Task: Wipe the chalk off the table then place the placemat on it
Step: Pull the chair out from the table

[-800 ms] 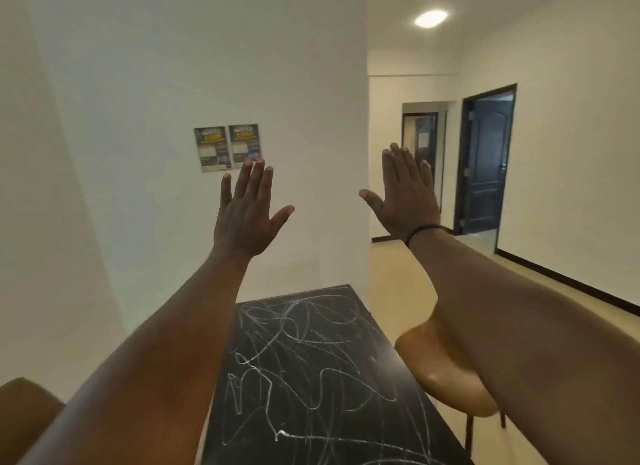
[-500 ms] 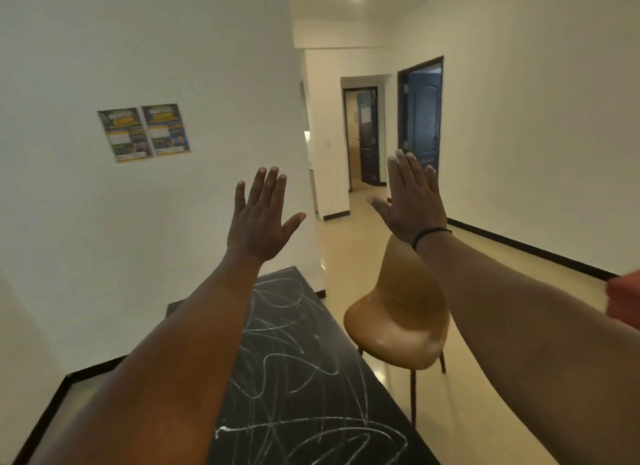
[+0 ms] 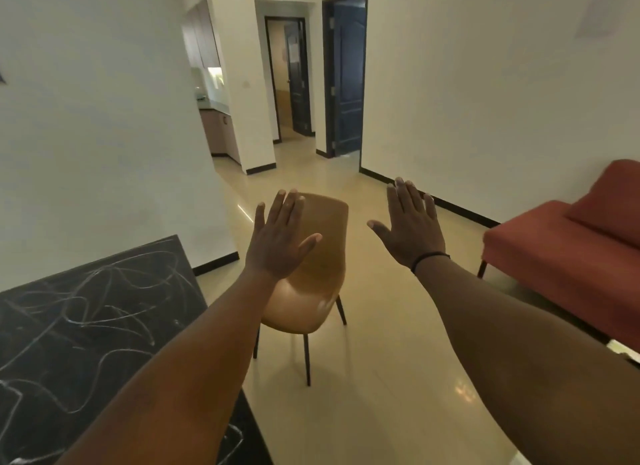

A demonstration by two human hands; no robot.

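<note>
Walls and a shiny floor (image 3: 381, 395) filled most of the room. Next biggest was the black surface (image 3: 86, 326), low on the left, with white chalk (image 3: 114, 312) scribbled all over it. It ran long, away from the person. A red sofa (image 3: 571, 257) sat on the right and a tan chair (image 3: 318, 274) in the middle. Both hands were up, flat and spread, holding nothing. The left hand (image 3: 277, 243) was nearer the surface than the right hand (image 3: 412, 229). No placemat or cloth showed.
</note>
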